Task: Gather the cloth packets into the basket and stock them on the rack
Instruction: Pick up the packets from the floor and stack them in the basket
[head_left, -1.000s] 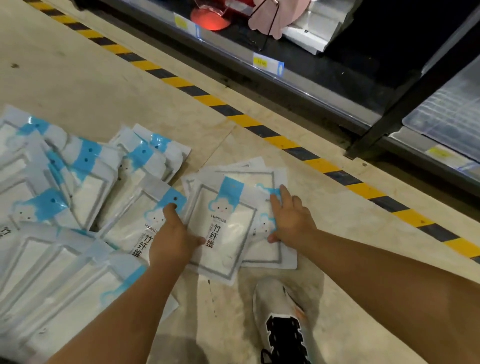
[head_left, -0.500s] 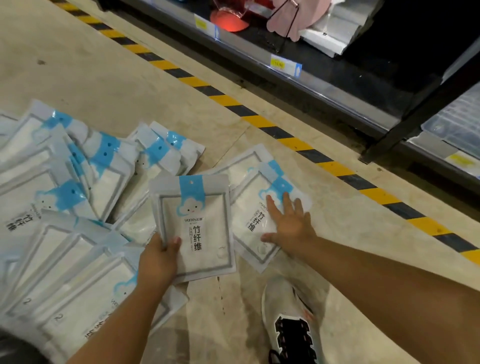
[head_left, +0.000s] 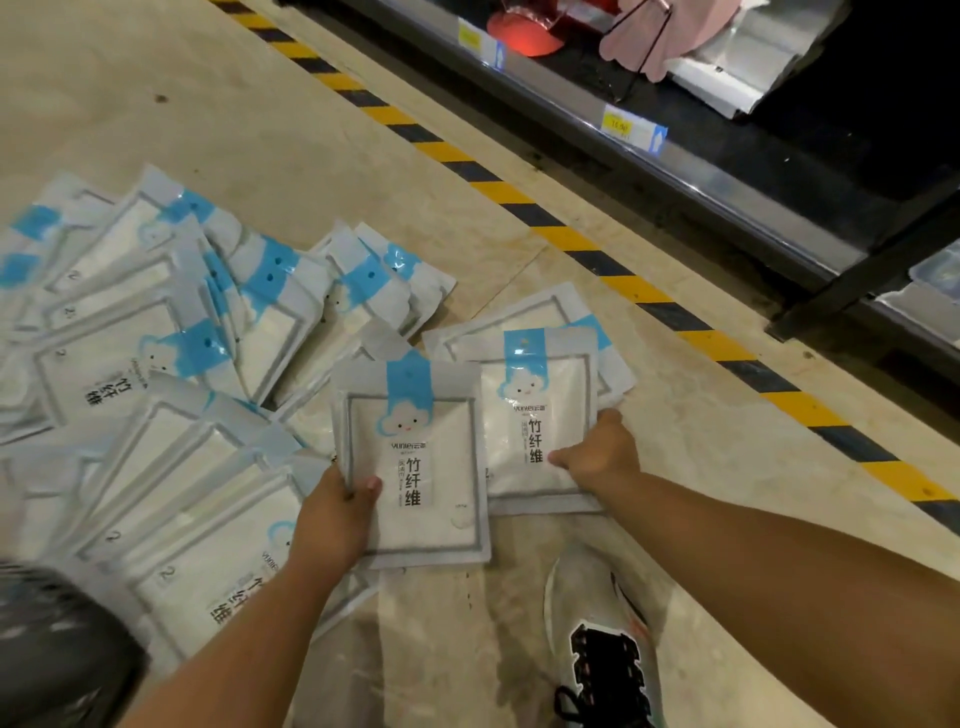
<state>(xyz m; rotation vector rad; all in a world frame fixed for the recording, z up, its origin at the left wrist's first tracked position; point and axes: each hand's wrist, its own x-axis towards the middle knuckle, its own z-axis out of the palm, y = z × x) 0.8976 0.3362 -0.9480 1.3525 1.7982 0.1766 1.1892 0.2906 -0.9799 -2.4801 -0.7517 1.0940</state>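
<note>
Several white cloth packets (head_left: 171, 364) with blue header strips lie scattered over the floor at the left. My left hand (head_left: 337, 512) grips one packet (head_left: 415, 467) by its lower left edge, thumb on its front, lifted a little above the pile. My right hand (head_left: 597, 452) grips a second packet (head_left: 535, 415) at its lower right, thumb on top; it lies on two or three more packets (head_left: 550, 312) spread on the floor. No basket is in view.
A yellow-and-black hazard stripe (head_left: 571, 241) runs diagonally across the floor. Behind it is the rack's low shelf (head_left: 701, 156) with price tags and goods. My shoe (head_left: 602, 639) stands just below the packets. A dark object (head_left: 57, 644) fills the bottom left corner.
My left hand has lifted one packet off the pile and turned it upright. My right hand went from lying flat on a packet to gripping it and squaring it up.
</note>
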